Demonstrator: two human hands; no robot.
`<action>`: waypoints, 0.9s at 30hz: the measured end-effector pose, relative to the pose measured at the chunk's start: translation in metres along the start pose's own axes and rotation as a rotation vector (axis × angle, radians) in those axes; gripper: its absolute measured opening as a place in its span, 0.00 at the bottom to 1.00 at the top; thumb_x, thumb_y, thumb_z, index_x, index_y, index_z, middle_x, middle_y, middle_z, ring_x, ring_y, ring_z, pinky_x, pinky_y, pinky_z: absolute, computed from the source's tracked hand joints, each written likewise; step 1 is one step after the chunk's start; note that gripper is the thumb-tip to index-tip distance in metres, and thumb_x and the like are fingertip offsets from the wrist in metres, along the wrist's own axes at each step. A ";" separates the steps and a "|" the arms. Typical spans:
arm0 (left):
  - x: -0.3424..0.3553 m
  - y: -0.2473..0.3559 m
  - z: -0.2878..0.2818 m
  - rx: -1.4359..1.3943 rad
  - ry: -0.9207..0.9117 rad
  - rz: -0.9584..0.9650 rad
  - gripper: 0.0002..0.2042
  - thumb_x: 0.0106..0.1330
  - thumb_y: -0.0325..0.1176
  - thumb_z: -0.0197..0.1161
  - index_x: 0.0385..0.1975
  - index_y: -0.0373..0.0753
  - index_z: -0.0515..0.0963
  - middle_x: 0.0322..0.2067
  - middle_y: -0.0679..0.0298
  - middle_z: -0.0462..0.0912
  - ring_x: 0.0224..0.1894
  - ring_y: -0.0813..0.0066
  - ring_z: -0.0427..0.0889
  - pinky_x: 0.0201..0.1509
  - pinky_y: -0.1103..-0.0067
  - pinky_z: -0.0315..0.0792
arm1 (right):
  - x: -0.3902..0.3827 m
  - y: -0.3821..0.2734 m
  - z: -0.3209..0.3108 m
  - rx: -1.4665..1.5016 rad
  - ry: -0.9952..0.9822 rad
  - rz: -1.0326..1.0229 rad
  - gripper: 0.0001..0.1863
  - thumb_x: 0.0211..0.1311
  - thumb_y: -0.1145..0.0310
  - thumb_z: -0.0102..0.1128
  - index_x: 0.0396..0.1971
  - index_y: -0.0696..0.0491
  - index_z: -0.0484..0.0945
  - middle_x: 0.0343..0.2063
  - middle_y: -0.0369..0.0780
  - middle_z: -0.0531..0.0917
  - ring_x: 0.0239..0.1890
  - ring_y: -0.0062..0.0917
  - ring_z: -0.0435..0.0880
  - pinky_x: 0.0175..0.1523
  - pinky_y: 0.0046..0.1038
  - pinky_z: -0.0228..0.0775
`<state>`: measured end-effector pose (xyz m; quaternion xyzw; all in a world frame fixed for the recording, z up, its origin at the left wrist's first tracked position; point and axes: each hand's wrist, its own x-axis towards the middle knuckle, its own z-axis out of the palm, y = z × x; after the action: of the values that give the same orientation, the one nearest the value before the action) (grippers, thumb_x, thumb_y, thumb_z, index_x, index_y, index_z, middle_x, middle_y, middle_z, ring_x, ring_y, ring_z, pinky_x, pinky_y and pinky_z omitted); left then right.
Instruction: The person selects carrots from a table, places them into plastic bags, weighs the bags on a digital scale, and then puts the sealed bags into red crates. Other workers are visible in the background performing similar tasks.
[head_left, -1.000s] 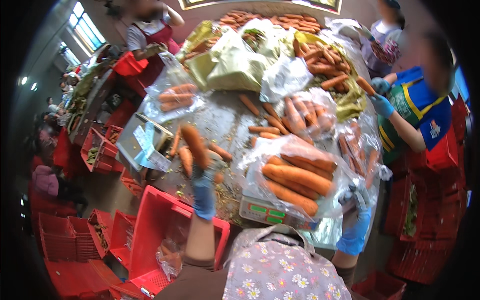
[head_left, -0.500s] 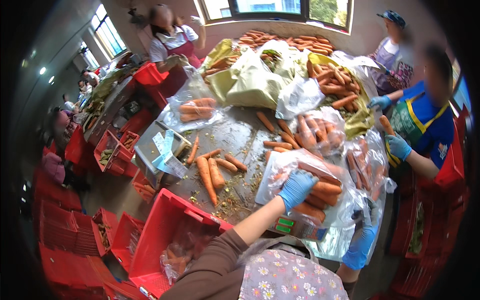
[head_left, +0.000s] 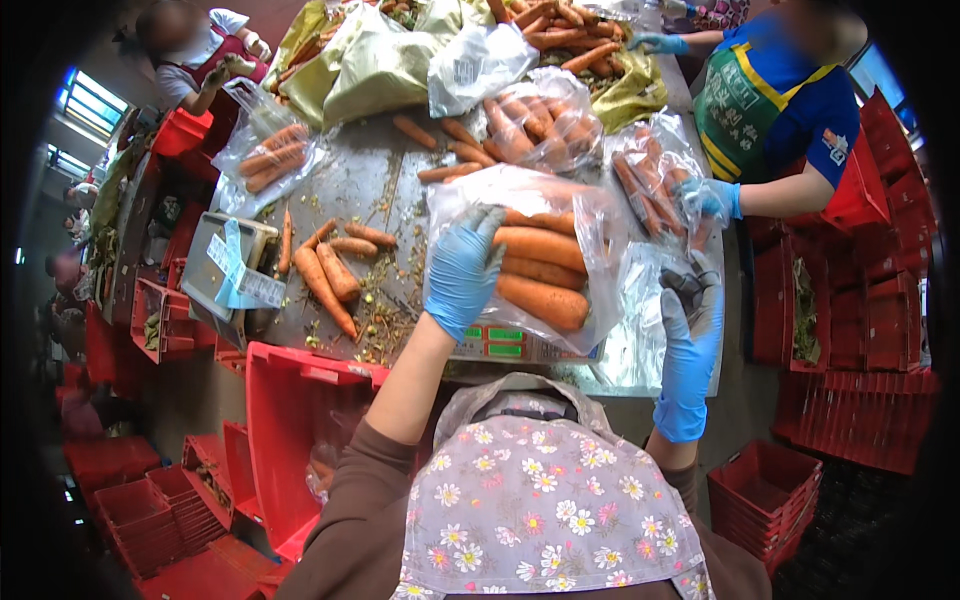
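A clear plastic bag of carrots [head_left: 545,270] lies on a scale [head_left: 500,345] with green-lit displays at the table's near edge. At the bag's left side is my left hand [head_left: 464,272], in a blue glove, its fingers closed on the plastic. My right hand [head_left: 690,345], also gloved in blue, is raised just right of the bag, apart from the carrots. Its fingers are curled, and something dark shows at their tips; what it is I cannot make out. Loose carrots [head_left: 325,285] lie among scraps to the left.
Beyond stand a filled bag of carrots [head_left: 540,125] and a pale sack [head_left: 385,70]. A co-worker's gloved hand [head_left: 712,198] touches another carrot bag [head_left: 645,180] at right. A second scale [head_left: 230,265] with paper slips sits left. A red crate [head_left: 290,400] stands near my left arm.
My view has swung right and downward. My left hand has shifted from atop the carrots to the bag's left side. The co-worker's hand at right has lowered onto a carrot bag.
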<state>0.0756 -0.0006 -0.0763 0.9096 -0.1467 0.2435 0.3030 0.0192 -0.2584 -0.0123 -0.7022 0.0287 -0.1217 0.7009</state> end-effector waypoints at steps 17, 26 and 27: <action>-0.013 0.019 -0.055 -0.189 0.385 -0.226 0.14 0.53 0.16 0.61 0.40 0.34 0.77 0.38 0.64 0.79 0.40 0.78 0.76 0.45 0.83 0.70 | -0.010 -0.004 0.023 -0.173 -0.094 -0.126 0.33 0.48 0.68 0.67 0.55 0.57 0.63 0.43 0.39 0.74 0.46 0.24 0.73 0.55 0.27 0.62; -0.016 0.039 0.018 -0.282 -0.210 -0.042 0.07 0.56 0.28 0.58 0.34 0.36 0.75 0.32 0.54 0.77 0.35 0.54 0.77 0.40 0.69 0.71 | 0.040 0.032 0.051 -0.023 -0.142 0.004 0.11 0.58 0.72 0.57 0.40 0.57 0.77 0.29 0.35 0.80 0.32 0.18 0.78 0.35 0.22 0.70; -0.011 0.034 0.026 -0.268 -0.159 -0.048 0.07 0.56 0.28 0.58 0.33 0.35 0.74 0.32 0.53 0.76 0.36 0.53 0.76 0.40 0.68 0.71 | 0.043 0.003 0.051 0.071 -0.111 0.081 0.10 0.58 0.75 0.56 0.40 0.58 0.76 0.31 0.36 0.80 0.33 0.17 0.78 0.36 0.20 0.70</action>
<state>0.0619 -0.0414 -0.0841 0.8806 -0.1797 0.1417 0.4148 0.0725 -0.2173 -0.0087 -0.6808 0.0137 -0.0552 0.7302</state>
